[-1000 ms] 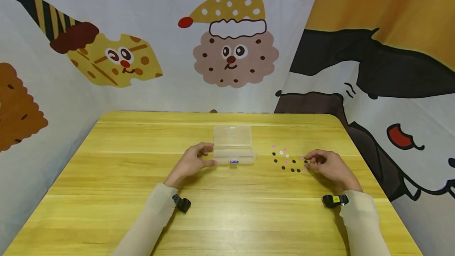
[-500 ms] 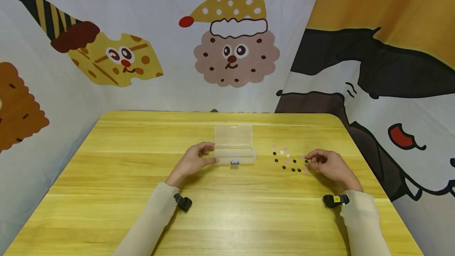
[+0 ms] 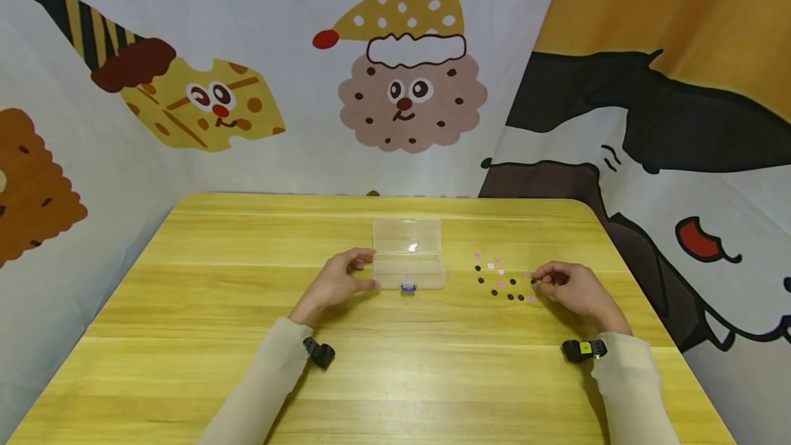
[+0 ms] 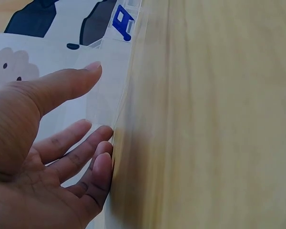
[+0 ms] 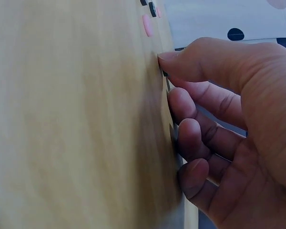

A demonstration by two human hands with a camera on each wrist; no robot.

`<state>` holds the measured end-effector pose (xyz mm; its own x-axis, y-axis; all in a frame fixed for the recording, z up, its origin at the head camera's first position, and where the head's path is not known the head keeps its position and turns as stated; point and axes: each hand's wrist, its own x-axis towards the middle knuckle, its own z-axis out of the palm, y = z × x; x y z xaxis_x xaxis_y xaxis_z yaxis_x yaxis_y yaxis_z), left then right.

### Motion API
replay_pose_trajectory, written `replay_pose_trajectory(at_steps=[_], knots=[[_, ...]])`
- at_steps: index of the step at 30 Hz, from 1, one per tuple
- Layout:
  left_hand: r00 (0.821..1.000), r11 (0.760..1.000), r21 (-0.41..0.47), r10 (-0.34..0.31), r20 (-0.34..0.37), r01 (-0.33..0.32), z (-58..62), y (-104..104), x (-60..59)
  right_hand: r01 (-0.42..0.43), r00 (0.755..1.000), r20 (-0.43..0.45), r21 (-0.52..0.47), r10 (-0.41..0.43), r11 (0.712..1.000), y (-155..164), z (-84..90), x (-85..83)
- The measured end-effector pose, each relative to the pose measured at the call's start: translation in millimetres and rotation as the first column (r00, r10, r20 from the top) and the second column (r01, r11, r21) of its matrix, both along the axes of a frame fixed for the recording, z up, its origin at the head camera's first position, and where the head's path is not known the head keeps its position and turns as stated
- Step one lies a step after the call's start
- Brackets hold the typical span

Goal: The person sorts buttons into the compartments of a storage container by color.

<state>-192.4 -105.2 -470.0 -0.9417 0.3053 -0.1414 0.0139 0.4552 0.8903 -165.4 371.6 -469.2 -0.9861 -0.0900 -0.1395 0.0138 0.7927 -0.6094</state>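
A small clear plastic box [image 3: 408, 264] stands on the table with its lid [image 3: 402, 233] raised at the back. A blue catch [image 3: 408, 288] is at its front, also in the left wrist view. At the box's left side is my left hand [image 3: 336, 280], its thumb and fingers spread and relaxed, fingertips touching or close against the plastic. Further right, my right hand [image 3: 571, 287] pinches a small black disc [image 5: 165, 74] between thumb and index finger; the other fingers curl loosely near the tabletop. Left of it lie several small discs [image 3: 512, 281], black, pink and white.
The wooden table [image 3: 395, 376] has a rounded far edge, close to a cartoon-printed cloth backdrop [image 3: 247, 170]. Each wrist wears a strap with a black camera, such as the left camera [image 3: 320, 354]. Bare wood lies between the forearms.
Both hands keep almost the same place and pose. A bright glint now shows on the lid, and the box's blue catch sits very slightly lower in the head view.
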Motion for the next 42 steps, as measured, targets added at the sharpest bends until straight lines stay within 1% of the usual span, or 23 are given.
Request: replay_pose_trajectory(at_steps=[8, 15, 20, 26, 32, 38, 42], knots=[[1.000, 1.000, -0.009, 0.005, -0.007, -0.006, 0.3, 1.4, 1.5, -0.006, 1.000, -0.022, 0.024, 0.007, 1.000, -0.7, 0.1, 0.7], [1.000, 1.000, -0.014, -0.008, -0.019, 0.008, -0.1, 0.5, 0.3, -0.004, 1.000, -0.029, 0.025, 0.005, 1.000, -0.9, 0.0, 0.2], [1.000, 1.000, -0.017, -0.009, -0.018, 0.008, 1.0, 0.1, 0.2, -0.010, 1.000, -0.029, 0.024, 0.011, 1.000, 0.3, -0.3, -0.7], [1.000, 1.000, -0.027, -0.002, -0.016, 0.001, -0.6, 0.1, 0.9, -0.010, 1.000, -0.012, 0.016, 0.010, 1.000, 0.6, -0.3, -1.0], [1.000, 1.000, -0.012, -0.005, -0.010, 0.005, -1.2, 0.9, 1.4, -0.008, 1.000, -0.014, 0.024, 0.008, 1.000, 1.8, -0.8, 0.4], [1.000, 1.000, -0.008, -0.009, -0.022, 0.009, -1.7, 0.4, 1.3, -0.007, 0.999, -0.036, 0.041, 0.008, 0.999, 2.7, -3.0, -0.2], [1.000, 1.000, -0.010, -0.010, -0.027, 0.010, -1.7, -0.3, 1.8, 0.000, 1.000, -0.030, 0.034, 0.001, 0.999, 1.5, -3.9, -1.3]])
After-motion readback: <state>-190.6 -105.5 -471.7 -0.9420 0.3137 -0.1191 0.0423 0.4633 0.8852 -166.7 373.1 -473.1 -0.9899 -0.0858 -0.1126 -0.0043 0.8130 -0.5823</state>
